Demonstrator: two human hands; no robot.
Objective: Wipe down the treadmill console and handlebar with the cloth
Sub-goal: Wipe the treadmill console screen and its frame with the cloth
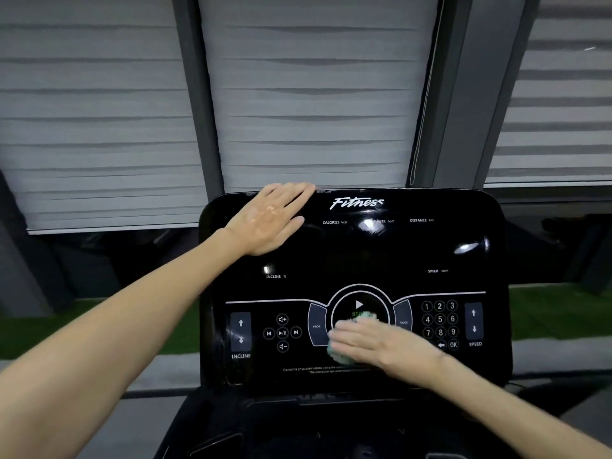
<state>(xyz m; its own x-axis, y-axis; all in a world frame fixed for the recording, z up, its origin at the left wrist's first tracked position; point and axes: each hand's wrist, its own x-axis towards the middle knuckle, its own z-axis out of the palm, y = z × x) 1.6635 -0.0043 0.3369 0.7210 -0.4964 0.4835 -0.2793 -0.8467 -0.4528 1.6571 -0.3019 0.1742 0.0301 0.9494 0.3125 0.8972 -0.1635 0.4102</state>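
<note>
The black treadmill console (364, 253) fills the lower middle of the frame, its glossy face tilted toward the camera, with "Fitness" printed along its top edge. The left hand (268, 220) lies flat on the console's upper left corner, fingers straight and together, their tips reaching the top rim, holding nothing. The right hand (374, 342), somewhat blurred, comes in from the lower right and lies palm down over the round start button in the lower centre, its fingers stretched nearly straight and pressing the cloth (336, 354) against the panel. The cloth is pale green and bunched, showing only at the fingertips and below them. The number keypad (439, 319) sits just right of that hand; the incline keys (240, 331) are at the panel's lower left. Grey slatted blinds (314, 94) cover the upper frame.
</note>
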